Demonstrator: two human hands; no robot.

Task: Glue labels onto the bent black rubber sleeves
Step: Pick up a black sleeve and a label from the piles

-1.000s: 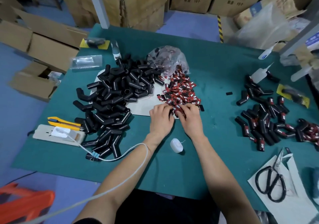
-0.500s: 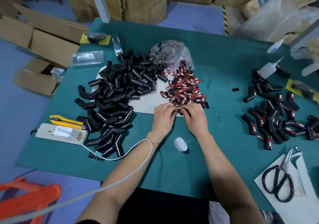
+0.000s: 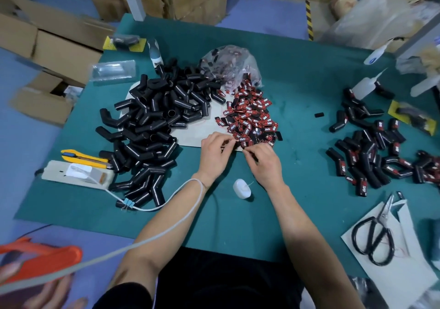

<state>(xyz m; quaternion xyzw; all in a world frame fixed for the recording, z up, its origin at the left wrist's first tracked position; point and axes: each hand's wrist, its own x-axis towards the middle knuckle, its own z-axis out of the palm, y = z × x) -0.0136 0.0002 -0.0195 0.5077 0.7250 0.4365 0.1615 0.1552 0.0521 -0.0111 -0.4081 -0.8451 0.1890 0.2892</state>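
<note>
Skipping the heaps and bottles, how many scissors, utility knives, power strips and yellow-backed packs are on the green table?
Scissors: 1
Yellow utility knife: 1
Power strip: 1
Yellow-backed packs: 2
Total: 5

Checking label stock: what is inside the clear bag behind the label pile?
Through the clear bag show small black and reddish pieces, likely more labels. Its near end meets the label pile. The crumpled, glaring plastic hides how many are left.
</note>
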